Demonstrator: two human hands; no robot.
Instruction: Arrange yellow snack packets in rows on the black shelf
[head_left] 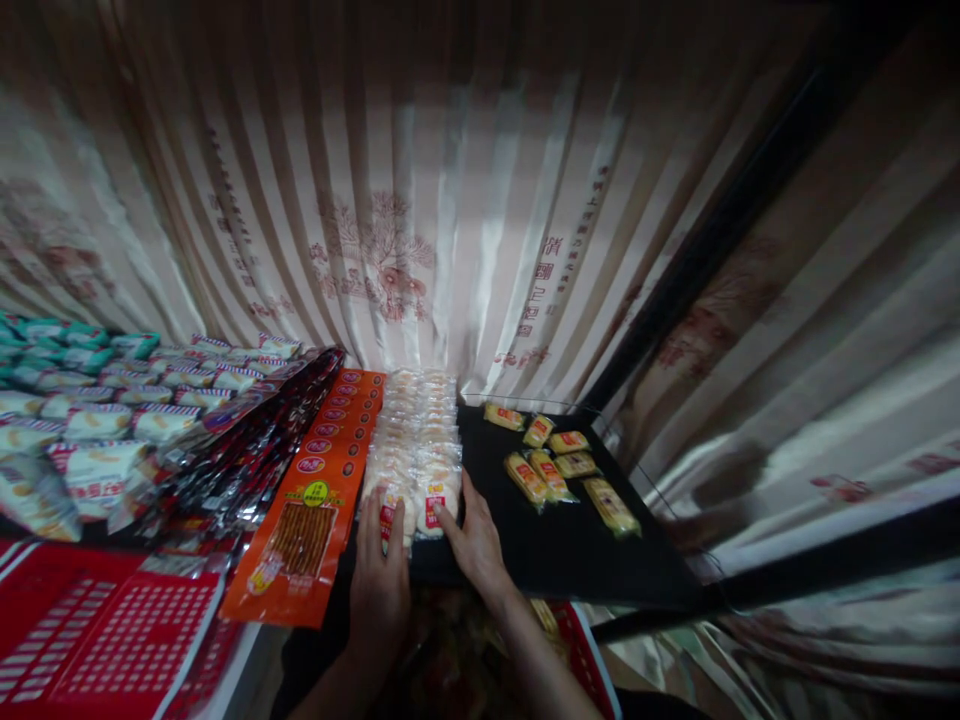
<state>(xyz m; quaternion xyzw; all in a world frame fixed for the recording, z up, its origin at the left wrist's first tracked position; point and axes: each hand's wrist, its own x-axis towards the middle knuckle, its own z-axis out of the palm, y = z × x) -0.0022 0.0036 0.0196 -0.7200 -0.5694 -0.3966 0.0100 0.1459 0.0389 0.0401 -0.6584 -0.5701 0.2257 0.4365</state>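
We rest our left hand, fingers spread flat, on the near end of the rows of pale rice-cracker packets, which lie on the black shelf. Our right hand, also flat and gripping nothing, touches the rows' nearest packet with its fingertips. The packets are glossy clear wrap with small red labels, writing too blurred to read. Left of the rows lie long orange sachets bearing a round yellow-green badge. Right of the rows sit small yellow-wrapped bars. Behind the rows hangs a pleated satin curtain printed with red characters.
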